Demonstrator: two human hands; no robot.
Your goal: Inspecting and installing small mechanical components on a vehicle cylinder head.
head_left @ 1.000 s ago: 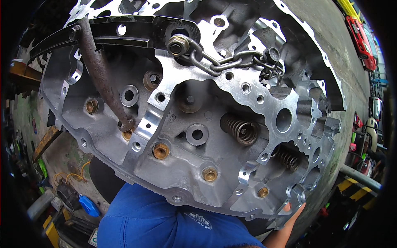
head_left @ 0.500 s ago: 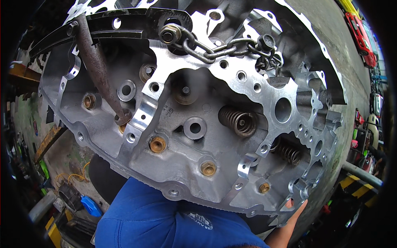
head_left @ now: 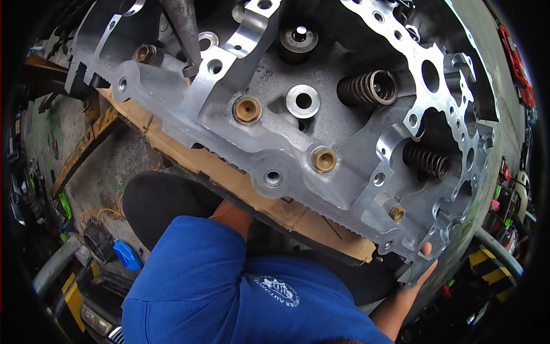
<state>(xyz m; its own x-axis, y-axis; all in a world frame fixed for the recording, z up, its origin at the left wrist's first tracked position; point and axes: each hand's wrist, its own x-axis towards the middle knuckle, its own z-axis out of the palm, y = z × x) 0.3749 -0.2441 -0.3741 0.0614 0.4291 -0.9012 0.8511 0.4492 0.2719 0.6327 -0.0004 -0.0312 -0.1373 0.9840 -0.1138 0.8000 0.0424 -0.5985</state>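
A large grey metal cylinder head (head_left: 355, 178) fills the upper view, tilted, with brass-coloured bolts (head_left: 324, 159) and coiled valve springs (head_left: 375, 87) inside it. My right hand (head_left: 425, 269) grips its lower right corner, thumb against the edge and the other fingers mostly hidden. My left forearm (head_left: 232, 219) reaches beneath the brown cardboard (head_left: 286, 212) under the cylinder head; the left hand is out of sight. A dark metal bar (head_left: 182, 34) slants down to a bolt at the upper left of the part.
A yellow-and-black beam (head_left: 86, 146) stands at the left, near a blue bottle (head_left: 127, 254) and an orange hose (head_left: 103, 212) on the floor. A grey pipe (head_left: 498, 252) and a striped barrier (head_left: 490, 264) lie at the right. A red car (head_left: 515, 63) is farther off.
The cylinder head has shifted up and rightward in view, taking most of the chain out of sight. Cardboard beneath it and my left forearm have come into view. My right hand stays at the corner.
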